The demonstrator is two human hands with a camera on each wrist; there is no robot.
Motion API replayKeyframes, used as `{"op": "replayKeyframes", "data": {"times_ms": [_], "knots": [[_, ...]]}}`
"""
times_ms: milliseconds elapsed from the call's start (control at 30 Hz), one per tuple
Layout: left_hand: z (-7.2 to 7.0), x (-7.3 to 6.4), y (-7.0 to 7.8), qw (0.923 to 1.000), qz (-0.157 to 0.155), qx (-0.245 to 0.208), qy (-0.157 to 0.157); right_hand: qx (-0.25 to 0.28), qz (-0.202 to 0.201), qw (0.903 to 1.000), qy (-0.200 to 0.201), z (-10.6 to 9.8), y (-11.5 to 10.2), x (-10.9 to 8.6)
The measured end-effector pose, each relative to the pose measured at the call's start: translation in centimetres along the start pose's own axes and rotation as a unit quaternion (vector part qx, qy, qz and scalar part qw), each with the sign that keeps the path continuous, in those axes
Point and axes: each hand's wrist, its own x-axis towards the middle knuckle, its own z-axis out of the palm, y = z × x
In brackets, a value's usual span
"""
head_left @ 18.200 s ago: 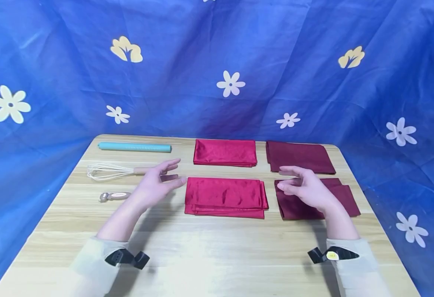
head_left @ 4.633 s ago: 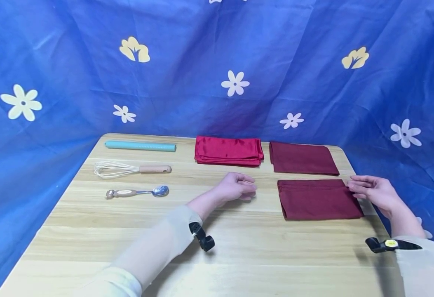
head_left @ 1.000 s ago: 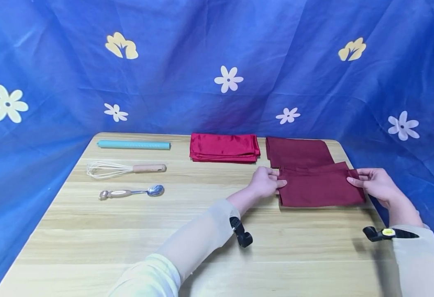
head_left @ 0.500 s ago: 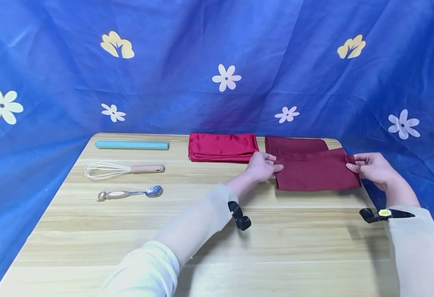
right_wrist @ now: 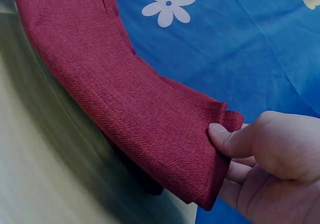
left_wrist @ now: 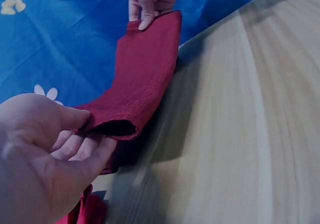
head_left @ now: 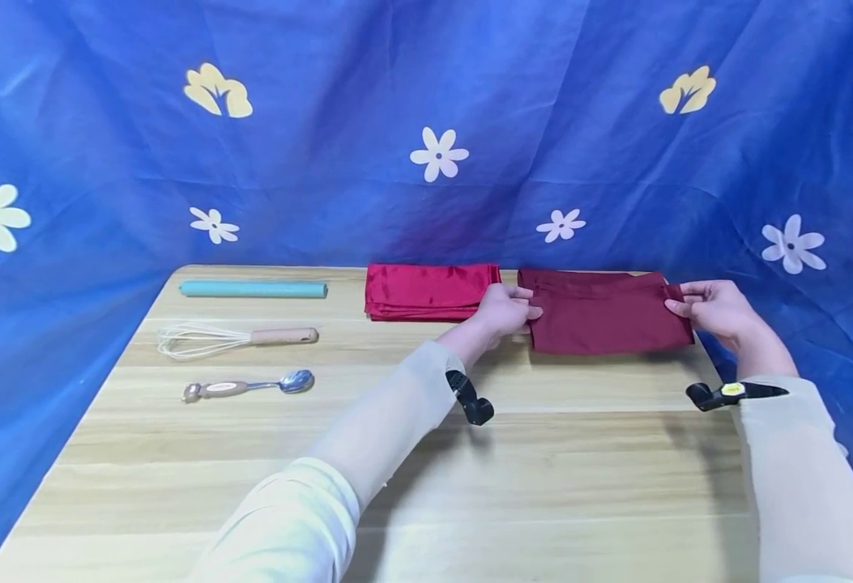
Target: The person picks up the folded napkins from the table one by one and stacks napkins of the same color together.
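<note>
A folded maroon cloth [head_left: 608, 322] is held off the table by both hands, one at each short end. My left hand [head_left: 505, 314] pinches its left end between thumb and fingers; in the left wrist view the layers gape there in a loop. At the other end, my right hand [head_left: 719, 309] grips the corner, thumb [right_wrist: 227, 139] on top. Beneath hangs shadow and a second folded maroon cloth [right_wrist: 145, 178], mostly covered by the raised one. Just left of my left hand lies a folded bright red satin cloth [head_left: 429, 291], its right edge partly behind the hand.
On the table's left side lie a turquoise stick [head_left: 253, 289], a whisk [head_left: 283, 336] and a spoon [head_left: 296, 381] with a beige handle. The wooden table [head_left: 543, 478] backs onto a blue flowered curtain [head_left: 324, 129].
Earlier the front red cloth left its place, and the back red spot now looks thicker. Over the last second both hands carried the front maroon cloth backward, over the rear maroon one.
</note>
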Motion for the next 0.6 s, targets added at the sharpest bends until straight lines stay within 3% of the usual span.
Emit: {"op": "replayKeyframes", "data": {"times_ms": [133,333,600], "knots": [[-0.1,0.9,-0.3,1.0,0.004,-0.001,0.005,-0.001,-0.001,0.9997,0.025,0.3,0.2,1.0],[-0.1,2.2,-0.6,0.9989,0.002,0.003,0.048,0.004,-0.001,0.9965,0.083,1.4,0.5,2.6],[0.3,4.0,-0.5,0.9961,0.009,0.02,0.085,0.002,0.031,0.9878,0.152,2.3,0.6,4.3]]}}
